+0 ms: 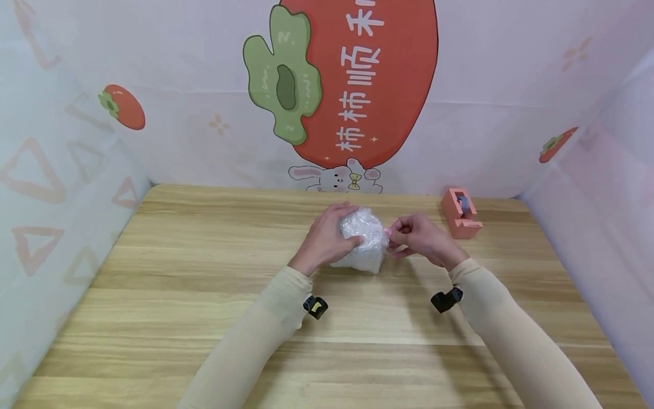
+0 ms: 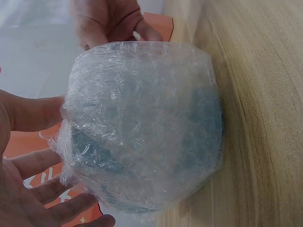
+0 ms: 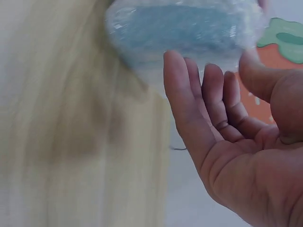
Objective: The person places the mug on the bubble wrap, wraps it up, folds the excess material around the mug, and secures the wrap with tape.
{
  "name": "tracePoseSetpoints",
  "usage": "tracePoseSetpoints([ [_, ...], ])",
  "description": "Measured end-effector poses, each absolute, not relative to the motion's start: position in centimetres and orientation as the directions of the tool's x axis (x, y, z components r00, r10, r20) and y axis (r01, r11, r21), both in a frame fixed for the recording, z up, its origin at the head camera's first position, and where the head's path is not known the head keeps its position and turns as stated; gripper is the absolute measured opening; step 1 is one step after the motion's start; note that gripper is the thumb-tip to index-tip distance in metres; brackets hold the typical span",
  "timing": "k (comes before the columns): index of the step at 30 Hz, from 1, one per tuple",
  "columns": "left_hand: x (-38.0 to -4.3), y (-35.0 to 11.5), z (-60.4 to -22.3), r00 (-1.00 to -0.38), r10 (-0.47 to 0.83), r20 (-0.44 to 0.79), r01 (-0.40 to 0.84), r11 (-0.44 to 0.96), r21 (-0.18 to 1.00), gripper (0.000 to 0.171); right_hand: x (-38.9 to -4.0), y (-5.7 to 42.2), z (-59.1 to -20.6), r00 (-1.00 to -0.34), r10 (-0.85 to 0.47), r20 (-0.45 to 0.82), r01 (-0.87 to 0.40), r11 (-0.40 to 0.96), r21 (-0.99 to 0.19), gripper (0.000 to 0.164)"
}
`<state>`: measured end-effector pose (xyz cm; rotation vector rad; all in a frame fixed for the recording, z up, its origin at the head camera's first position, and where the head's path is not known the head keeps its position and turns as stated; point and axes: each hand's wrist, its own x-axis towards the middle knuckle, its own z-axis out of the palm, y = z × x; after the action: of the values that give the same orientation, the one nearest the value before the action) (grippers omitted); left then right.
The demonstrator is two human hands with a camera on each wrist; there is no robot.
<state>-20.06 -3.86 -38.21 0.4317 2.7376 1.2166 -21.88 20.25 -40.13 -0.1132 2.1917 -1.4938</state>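
A bubble-wrapped package [image 1: 357, 247] rests on the wooden table, and something blue-green shows dimly through the wrap [image 2: 142, 118]. My left hand [image 1: 327, 238] holds it from the left, thumb across the near side and fingers over the top. In the left wrist view, the spread fingers of the left hand [image 2: 33, 165] lie along a loose, crinkled edge of wrap. At the package's right end, my right hand [image 1: 416, 236] pinches the wrap between thumb and index finger. The right wrist view shows the right hand's bent fingers [image 3: 182, 90] at the package's lower edge.
A pink tape dispenser [image 1: 462, 221] with a blue roll stands at the table's back right, just beyond the right hand. A printed backdrop [image 1: 194, 142] rises behind the table [image 1: 204, 244], with fabric walls at both sides. A small black camera sits on each wrist.
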Motion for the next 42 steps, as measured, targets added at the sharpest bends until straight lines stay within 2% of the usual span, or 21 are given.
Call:
tracePoseSetpoints([
  [6,-20.1,-3.9,-38.2,-0.952,0.307,0.015,0.217,0.638,0.739,0.066,-22.0,20.4,-42.1,-0.833,-0.343,-0.435,0.246,0.474,-0.846,0.047],
  [9,-20.0,-3.9,-38.1,-0.952,0.307,0.008,0.213,0.640,0.738,0.066,-22.2,20.5,-42.4,-0.810,-0.371,-0.454,0.246,0.487,-0.838,0.053],
  [12,-20.0,-3.8,-38.1,-0.954,0.301,0.005,0.206,0.641,0.739,0.066,-22.4,21.0,-41.6,-0.819,-0.367,-0.442,0.217,0.515,-0.829,0.049],
  [16,-20.0,-3.8,-38.1,-0.954,0.299,-0.001,0.198,0.634,0.747,0.066,-22.4,21.1,-39.4,-0.863,-0.319,-0.392,0.247,0.409,-0.878,0.034],
  [19,-20.0,-3.9,-38.1,-0.955,0.298,-0.003,0.196,0.635,0.747,0.067,-22.3,19.8,-38.0,-0.884,-0.275,-0.378,0.282,0.331,-0.900,0.043],
  [22,-20.1,-4.0,-38.1,-0.954,0.298,0.005,0.204,0.641,0.740,0.067,-22.3,17.9,-37.4,-0.900,-0.209,-0.384,0.285,0.384,-0.878,0.050],
  [28,-20.0,-4.3,-38.1,-0.948,0.317,0.010,0.220,0.635,0.740,0.065,-22.5,16.1,-38.0,-0.926,-0.089,-0.366,0.293,0.439,-0.849,0.041],
  [42,-20.3,-4.5,-38.1,-0.929,0.370,0.000,0.255,0.642,0.723,0.067,-22.8,15.8,-38.3,-0.940,-0.080,-0.331,0.266,0.434,-0.860,0.038],
])
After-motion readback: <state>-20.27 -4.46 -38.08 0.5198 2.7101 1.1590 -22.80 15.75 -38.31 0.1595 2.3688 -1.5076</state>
